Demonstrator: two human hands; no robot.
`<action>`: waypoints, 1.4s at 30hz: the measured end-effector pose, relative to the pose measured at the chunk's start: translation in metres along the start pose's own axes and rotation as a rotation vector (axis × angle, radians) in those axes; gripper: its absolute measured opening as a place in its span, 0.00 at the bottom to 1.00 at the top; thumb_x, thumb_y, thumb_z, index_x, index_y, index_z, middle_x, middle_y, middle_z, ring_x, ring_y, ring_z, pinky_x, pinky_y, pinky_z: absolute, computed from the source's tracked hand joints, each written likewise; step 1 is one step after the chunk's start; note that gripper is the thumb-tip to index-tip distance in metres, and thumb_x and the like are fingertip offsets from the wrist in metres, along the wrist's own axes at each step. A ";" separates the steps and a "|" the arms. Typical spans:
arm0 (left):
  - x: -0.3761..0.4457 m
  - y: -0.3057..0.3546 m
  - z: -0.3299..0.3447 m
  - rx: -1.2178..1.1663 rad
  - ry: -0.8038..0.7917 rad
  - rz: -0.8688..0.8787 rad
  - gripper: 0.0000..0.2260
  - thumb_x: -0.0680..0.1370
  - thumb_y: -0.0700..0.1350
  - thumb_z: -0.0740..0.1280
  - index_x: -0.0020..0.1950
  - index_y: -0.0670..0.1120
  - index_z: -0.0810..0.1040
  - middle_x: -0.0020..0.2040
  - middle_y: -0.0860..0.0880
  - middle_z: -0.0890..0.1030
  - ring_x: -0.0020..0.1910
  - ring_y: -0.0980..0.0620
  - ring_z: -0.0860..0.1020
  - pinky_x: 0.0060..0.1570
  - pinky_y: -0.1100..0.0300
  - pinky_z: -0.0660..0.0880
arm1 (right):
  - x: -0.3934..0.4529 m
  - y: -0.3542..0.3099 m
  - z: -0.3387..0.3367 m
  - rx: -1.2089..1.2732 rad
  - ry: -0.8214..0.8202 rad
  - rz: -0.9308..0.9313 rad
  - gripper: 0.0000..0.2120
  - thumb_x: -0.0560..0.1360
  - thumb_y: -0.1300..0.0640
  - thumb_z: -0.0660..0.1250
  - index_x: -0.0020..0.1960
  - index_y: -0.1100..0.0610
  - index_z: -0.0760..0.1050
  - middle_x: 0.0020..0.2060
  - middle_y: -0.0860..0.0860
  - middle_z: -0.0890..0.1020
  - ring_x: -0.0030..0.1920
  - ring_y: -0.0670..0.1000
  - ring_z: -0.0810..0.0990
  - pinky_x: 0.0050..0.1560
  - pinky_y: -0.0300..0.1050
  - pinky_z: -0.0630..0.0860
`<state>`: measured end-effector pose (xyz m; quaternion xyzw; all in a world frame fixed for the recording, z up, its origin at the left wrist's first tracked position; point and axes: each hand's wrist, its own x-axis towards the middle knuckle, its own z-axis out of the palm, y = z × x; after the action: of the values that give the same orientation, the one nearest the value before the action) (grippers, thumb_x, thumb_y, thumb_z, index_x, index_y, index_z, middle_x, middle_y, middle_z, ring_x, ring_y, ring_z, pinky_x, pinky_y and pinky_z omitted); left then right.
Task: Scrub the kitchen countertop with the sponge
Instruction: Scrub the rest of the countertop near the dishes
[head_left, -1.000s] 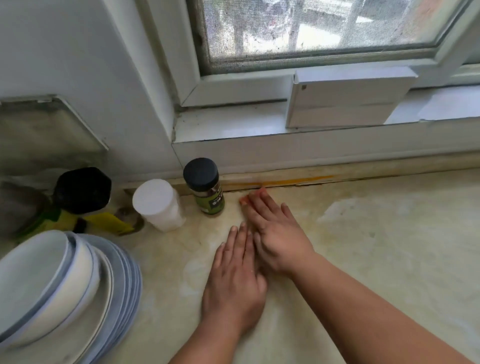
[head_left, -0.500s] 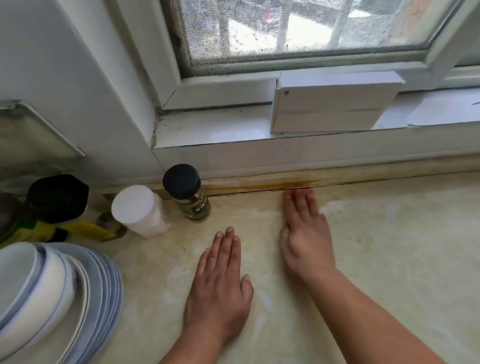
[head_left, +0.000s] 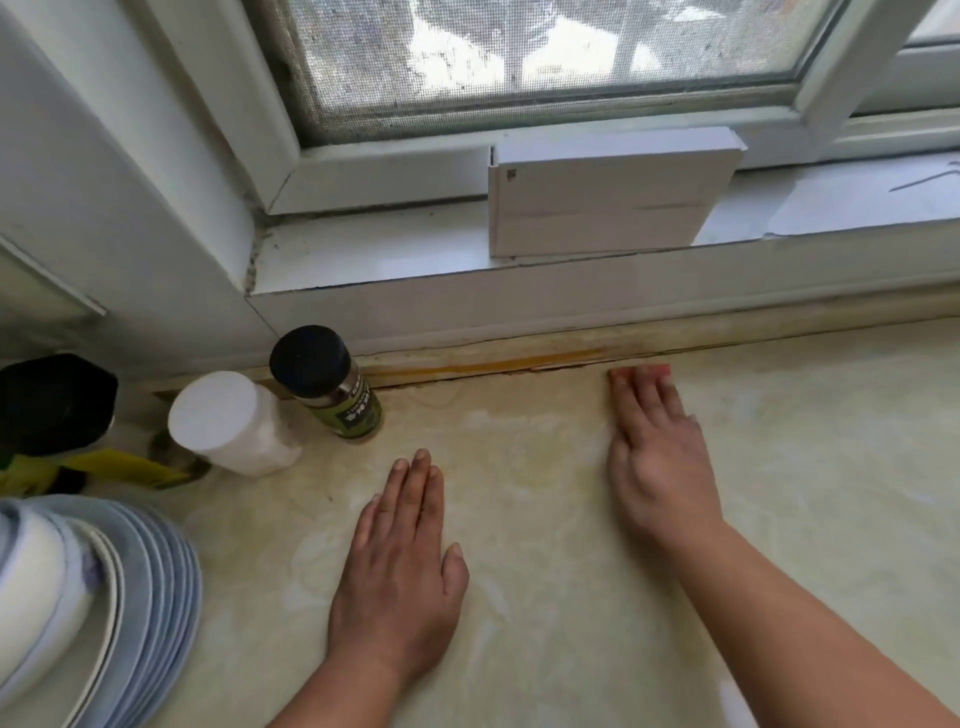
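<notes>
The beige marbled countertop (head_left: 545, 519) fills the lower view, with pale wet smears across it. My right hand (head_left: 657, 457) lies flat, fingers pointing to the back edge, pressing down a thin red sponge (head_left: 644, 370). Only a strip of the sponge shows past my fingertips; the rest is hidden under the hand. It lies next to the yellow-stained seam (head_left: 493, 364) below the window ledge. My left hand (head_left: 402, 566) rests flat on the counter nearer to me, palm down, holding nothing.
A black-capped spice jar (head_left: 327, 384) and a white-lidded jar (head_left: 228, 421) stand at the back left. A black-capped bottle (head_left: 52, 405) lies beside them. Stacked plates and bowls (head_left: 119, 597) fill the lower left. A white box (head_left: 608, 192) leans on the window ledge.
My right hand has slid the sponge to the right along the back seam, away from the spice jar and my left hand. My left hand has stayed flat in place.
</notes>
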<state>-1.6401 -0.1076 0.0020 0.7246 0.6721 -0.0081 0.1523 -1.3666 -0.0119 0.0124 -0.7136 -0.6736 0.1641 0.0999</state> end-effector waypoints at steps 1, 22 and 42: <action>0.000 0.002 -0.002 0.003 -0.018 -0.016 0.35 0.78 0.59 0.38 0.81 0.50 0.28 0.79 0.55 0.22 0.78 0.57 0.24 0.78 0.56 0.30 | -0.004 -0.009 0.004 0.008 -0.008 -0.010 0.33 0.82 0.54 0.56 0.84 0.46 0.48 0.83 0.46 0.47 0.83 0.49 0.42 0.80 0.59 0.54; 0.116 0.152 0.013 -0.073 0.092 -0.068 0.35 0.82 0.57 0.48 0.86 0.42 0.46 0.86 0.44 0.45 0.84 0.46 0.39 0.81 0.45 0.37 | 0.016 0.038 -0.018 0.037 -0.061 -0.124 0.31 0.82 0.54 0.56 0.83 0.43 0.52 0.83 0.43 0.51 0.82 0.45 0.43 0.78 0.58 0.59; 0.118 0.150 0.014 -0.015 0.065 -0.075 0.37 0.79 0.59 0.38 0.85 0.44 0.43 0.86 0.46 0.43 0.84 0.47 0.38 0.81 0.45 0.37 | 0.012 0.037 -0.021 0.035 -0.115 -0.215 0.33 0.81 0.57 0.57 0.83 0.47 0.51 0.83 0.45 0.51 0.82 0.46 0.41 0.79 0.56 0.56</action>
<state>-1.4794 -0.0041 -0.0050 0.6976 0.7034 0.0148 0.1357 -1.3240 -0.0012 0.0173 -0.6248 -0.7481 0.2047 0.0904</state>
